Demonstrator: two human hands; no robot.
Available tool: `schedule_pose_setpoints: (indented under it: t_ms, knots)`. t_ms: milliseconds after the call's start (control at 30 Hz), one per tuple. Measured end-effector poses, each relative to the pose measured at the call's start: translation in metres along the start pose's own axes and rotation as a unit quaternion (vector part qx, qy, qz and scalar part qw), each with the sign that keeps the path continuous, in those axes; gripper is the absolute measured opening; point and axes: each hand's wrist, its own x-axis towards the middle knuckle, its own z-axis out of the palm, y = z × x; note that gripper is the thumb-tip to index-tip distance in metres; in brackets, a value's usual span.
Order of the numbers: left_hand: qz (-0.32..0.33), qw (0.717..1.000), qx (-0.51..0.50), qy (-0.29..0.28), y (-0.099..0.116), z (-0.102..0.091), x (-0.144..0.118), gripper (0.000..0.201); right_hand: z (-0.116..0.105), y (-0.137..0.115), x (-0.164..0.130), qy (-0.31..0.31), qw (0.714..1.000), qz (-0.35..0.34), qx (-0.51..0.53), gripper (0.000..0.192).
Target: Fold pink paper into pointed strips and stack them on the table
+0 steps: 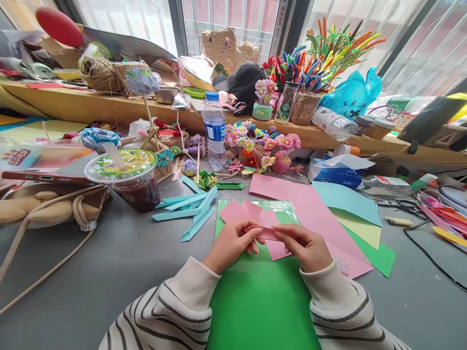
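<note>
Between my two hands is a narrow folded strip of pink paper (268, 233), held level above a green mat (260, 296). My left hand (233, 243) pinches its left end between thumb and fingers. At the other end, my right hand (306, 245) grips the strip the same way. Pink paper squares (241, 211) lie on the mat just behind my hands, and part of them is hidden by my fingers. Left of the mat rests a loose pile of folded light-blue paper strips (199, 209).
Large pink sheets (314, 218), a blue sheet (350, 199) and a green sheet (381, 255) lie to the right. A cup with a dark drink (136, 192) stands at left, a water bottle (215, 131) behind the mat. Scissors (404, 206) and a black cable (430, 255) are far right.
</note>
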Motion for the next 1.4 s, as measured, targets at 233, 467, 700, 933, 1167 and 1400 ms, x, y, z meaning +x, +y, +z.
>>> schedule_pose_setpoints:
  t_ms: [233,467,700,933,1167,1400]
  knots:
    - [-0.007,1.000,-0.012,0.014,0.001,-0.001,0.001,0.029,-0.002,0.005,0.000,-0.024,0.999,-0.045,0.011,0.018]
    - [-0.010,1.000,0.013,0.017,0.002,-0.001,0.001,0.025,0.001,0.002,0.000,-0.021,1.000,0.008,-0.019,0.020]
    - [0.009,1.000,0.018,0.015,0.000,0.000,0.000,0.025,0.001,0.005,0.000,-0.046,0.996,0.052,-0.052,0.023]
    - [0.020,0.999,-0.015,0.048,0.001,0.000,-0.002,0.036,0.006,0.002,0.000,-0.097,0.987,0.109,0.072,0.023]
    - [0.061,0.996,0.034,0.056,0.003,-0.001,-0.005,0.020,0.013,-0.003,-0.006,-0.090,0.983,0.144,0.071,0.025]
    - [0.072,0.993,0.010,0.095,0.004,-0.003,-0.007,0.036,0.010,-0.006,-0.007,-0.121,0.971,0.173,0.110,0.025]
